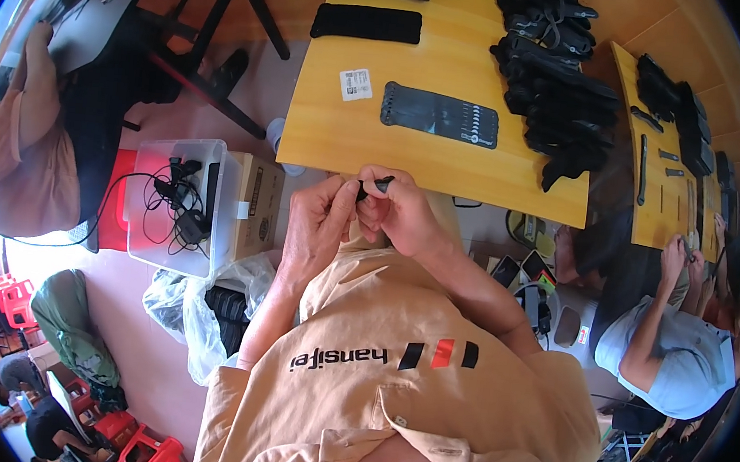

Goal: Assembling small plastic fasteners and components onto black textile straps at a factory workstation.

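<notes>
At worktop edge: left hand and right hand, fingers pinched together on small black part, fitting apparently underway, demanding steady alignment.

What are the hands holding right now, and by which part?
Both hands pinch one small black part: left hand fingers at its left end, right hand fingers at its right end. What the part is cannot be told.

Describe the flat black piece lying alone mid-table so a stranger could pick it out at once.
Start at the yellow wooden table. Near its front edge, right of a small white label, lies a flat black strap. Unlike the heaped black straps to its right, it lies single, spread flat, with pale markings.
</notes>
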`<state>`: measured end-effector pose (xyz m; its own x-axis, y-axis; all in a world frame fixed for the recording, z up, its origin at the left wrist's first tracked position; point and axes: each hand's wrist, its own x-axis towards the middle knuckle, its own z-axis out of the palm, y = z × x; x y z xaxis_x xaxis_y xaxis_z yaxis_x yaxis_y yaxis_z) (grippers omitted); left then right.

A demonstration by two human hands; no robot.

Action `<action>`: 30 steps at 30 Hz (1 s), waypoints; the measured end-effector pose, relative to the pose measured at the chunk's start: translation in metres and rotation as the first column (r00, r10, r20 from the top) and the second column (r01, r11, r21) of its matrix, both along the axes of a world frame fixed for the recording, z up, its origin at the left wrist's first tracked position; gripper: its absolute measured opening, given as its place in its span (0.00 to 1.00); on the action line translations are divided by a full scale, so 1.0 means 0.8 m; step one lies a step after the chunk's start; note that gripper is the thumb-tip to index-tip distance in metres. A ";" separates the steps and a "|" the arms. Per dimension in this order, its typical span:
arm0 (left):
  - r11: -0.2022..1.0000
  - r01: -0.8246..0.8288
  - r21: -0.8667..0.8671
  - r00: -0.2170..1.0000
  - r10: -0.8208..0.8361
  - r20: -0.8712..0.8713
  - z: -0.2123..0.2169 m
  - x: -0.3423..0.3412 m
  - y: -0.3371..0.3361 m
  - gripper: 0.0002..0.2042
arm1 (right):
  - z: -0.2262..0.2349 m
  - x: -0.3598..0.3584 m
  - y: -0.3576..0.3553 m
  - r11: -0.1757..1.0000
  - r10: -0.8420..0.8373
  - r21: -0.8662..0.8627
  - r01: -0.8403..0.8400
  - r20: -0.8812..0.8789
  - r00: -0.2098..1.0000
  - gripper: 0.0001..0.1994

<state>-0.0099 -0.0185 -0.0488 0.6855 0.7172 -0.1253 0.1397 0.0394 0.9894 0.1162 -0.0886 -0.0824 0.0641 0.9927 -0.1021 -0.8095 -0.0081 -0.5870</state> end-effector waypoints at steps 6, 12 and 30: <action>1.000 -0.011 -0.018 1.000 0.011 -0.003 -0.007 0.007 -0.005 0.16 | -0.006 -0.011 -0.005 0.979 -0.166 0.024 0.205 0.680 0.714 0.13; 0.946 0.034 -0.322 0.994 0.003 0.113 -0.005 0.003 -0.007 0.17 | 0.003 -0.015 -0.019 0.972 -0.215 0.016 0.233 0.451 0.866 0.11; 0.753 -0.485 -0.445 0.712 0.635 0.299 0.031 -0.161 0.152 0.16 | -0.040 0.129 -0.159 0.738 -0.375 -0.303 0.603 0.558 0.740 0.12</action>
<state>-0.1390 0.1029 -0.0239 0.2043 0.9538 -0.2203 -0.4217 0.2889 0.8595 0.2196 -0.2154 -0.1147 0.6762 0.6513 -0.3442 -0.4288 -0.0319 -0.9028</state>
